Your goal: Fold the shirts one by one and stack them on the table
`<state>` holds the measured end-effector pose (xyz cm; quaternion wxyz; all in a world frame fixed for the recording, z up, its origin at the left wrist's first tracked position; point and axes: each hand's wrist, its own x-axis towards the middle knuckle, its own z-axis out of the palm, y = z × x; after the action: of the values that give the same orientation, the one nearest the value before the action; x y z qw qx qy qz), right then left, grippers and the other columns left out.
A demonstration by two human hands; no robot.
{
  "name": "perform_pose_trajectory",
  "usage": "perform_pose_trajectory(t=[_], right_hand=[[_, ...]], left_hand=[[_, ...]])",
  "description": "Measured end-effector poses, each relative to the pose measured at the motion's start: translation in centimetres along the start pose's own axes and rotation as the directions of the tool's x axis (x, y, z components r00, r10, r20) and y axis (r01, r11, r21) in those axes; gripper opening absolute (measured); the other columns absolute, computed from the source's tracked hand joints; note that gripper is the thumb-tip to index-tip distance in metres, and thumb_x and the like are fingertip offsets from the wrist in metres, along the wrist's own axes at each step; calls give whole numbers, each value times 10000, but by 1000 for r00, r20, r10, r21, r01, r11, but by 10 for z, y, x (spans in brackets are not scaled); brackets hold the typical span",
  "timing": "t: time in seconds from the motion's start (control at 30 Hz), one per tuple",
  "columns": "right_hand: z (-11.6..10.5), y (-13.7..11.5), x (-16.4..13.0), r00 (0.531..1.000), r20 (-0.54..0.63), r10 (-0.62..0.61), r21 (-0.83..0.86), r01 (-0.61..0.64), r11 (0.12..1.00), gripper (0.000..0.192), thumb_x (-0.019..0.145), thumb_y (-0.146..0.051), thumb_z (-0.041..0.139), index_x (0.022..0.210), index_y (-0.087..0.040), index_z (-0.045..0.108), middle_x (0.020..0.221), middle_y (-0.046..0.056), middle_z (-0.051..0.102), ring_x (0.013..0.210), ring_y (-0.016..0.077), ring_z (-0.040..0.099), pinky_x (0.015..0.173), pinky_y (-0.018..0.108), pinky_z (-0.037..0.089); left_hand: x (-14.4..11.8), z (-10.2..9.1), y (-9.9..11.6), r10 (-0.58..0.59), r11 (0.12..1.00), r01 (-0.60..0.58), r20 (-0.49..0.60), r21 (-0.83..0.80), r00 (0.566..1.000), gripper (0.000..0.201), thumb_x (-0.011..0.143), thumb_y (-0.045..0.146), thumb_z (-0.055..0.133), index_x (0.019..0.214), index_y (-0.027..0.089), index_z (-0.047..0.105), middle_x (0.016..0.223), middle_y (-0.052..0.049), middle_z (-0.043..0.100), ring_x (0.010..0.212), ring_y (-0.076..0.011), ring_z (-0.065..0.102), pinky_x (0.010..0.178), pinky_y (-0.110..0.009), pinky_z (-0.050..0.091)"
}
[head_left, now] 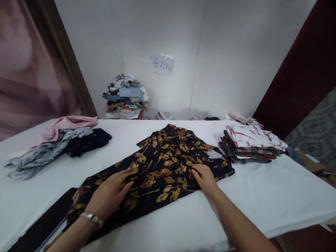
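Observation:
A black shirt (pixel 166 166) with a golden-brown floral print lies spread on the white table, its collar toward the wall. One sleeve stretches toward the near left; the other side reaches right. My left hand (pixel 110 194) rests on the left part of the shirt, fingers extended and thumb apart, a bracelet on the wrist. On the right part, my right hand (pixel 204 178) touches the fabric with its fingers slightly bent and nothing visibly gripped. A pale patch, perhaps a label (pixel 214 154), shows near the shirt's right side.
Folded clothes (pixel 252 142) are stacked on the right of the white table (pixel 267 192). Loose pink, grey and dark garments (pixel 60 140) lie at left. A tall clothes pile (pixel 126 97) stands by the wall. A long black object (pixel 43 224) lies at the near left.

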<state>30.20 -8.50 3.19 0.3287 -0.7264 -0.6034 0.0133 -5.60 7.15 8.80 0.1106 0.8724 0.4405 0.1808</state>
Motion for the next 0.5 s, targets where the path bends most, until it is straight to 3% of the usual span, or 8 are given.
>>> perform_pose_trajectory(t=[0.07, 0.17, 0.33, 0.5], right_hand=[[-2, 6, 3, 996, -62, 57, -32, -59, 998, 319, 960, -318, 432, 1046, -215, 722, 1057, 86, 725, 1019, 236, 633, 955, 407, 457], [-5, 16, 4, 988, -26, 154, -103, -156, 982, 267, 917, -274, 483, 989, -200, 729, 1042, 84, 717, 1001, 246, 614, 920, 389, 464], [-7, 28, 3, 977, 6, 214, -113, -212, 971, 258, 898, -240, 498, 1000, -210, 733, 1100, 77, 698, 1031, 240, 594, 932, 367, 456], [-9, 29, 6, 972, 38, 230, -98, -225, 969, 262, 896, -239, 506, 1022, -210, 735, 1087, 67, 688, 1032, 230, 580, 944, 350, 448]], left_hand=[[34, 2, 29, 107, 994, -107, 8, -24, 994, 406, 868, 458, 471, 1130, 230, 680, 1306, -95, 662, 1243, -286, 584, 1112, -425, 416], [90, 20, 72, 221, 975, -219, 52, -36, 974, 436, 873, 379, 496, 1248, 191, 618, 1353, -117, 626, 1274, -280, 556, 1122, -419, 395], [175, 74, 123, 201, 979, -194, 136, -61, 970, 412, 865, 254, 537, 1262, 167, 607, 1348, -151, 622, 1254, -289, 574, 1087, -407, 424], [230, 111, 166, 298, 954, -291, 134, -71, 945, 429, 934, 297, 445, 1322, 157, 562, 1409, -148, 569, 1324, -261, 498, 1136, -384, 356]])
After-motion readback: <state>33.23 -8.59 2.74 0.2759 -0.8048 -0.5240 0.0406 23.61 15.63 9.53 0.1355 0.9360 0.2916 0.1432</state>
